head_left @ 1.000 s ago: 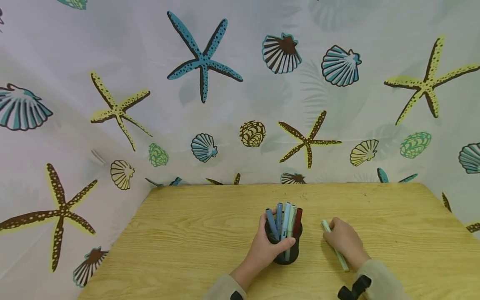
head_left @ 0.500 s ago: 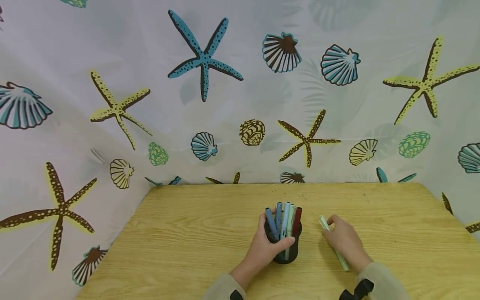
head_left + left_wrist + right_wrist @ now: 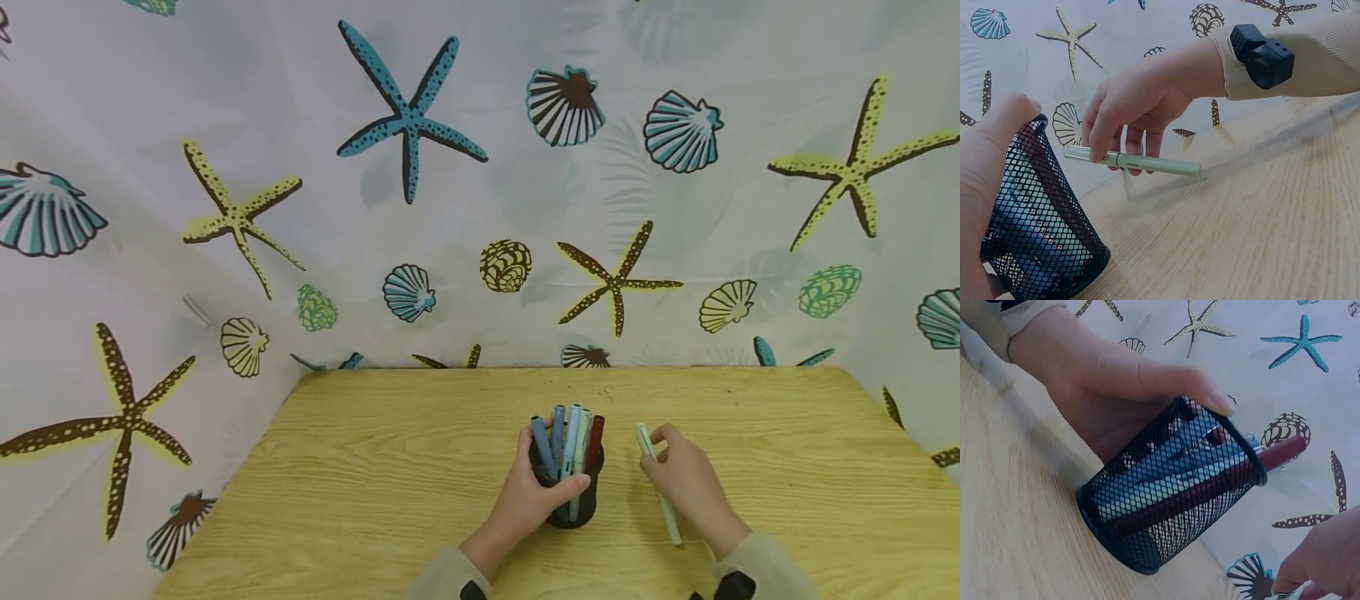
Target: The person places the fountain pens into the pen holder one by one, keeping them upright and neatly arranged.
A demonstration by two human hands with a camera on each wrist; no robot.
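My left hand point(image 3: 531, 490) grips a black mesh pen cup point(image 3: 585, 507), with the thumb over the rim toward me and the fingers round the far left side. Inside stand several capped pens: blue ones point(image 3: 543, 446), a light blue one, a pale green one and a dark red pen point(image 3: 1282, 452). To the right of the cup, my right hand point(image 3: 692, 482) pinches a pale green pen point(image 3: 1163, 165) near its clip end between thumb and fingers. The pen slants in the head view, its lower end toward me, close over the table. In the right wrist view that pen is mostly cut off.
A wood-grain table point(image 3: 390, 467) lies under both hands. Behind it and along the sides hangs a white cloth point(image 3: 480, 192) printed with starfish and shells. Black wrist cameras point(image 3: 1263, 57) are strapped over the beige sleeves.
My right hand has shifted slightly up and to the left with the green pen, which now slants more steeply. The left hand and the cup stay where they were.
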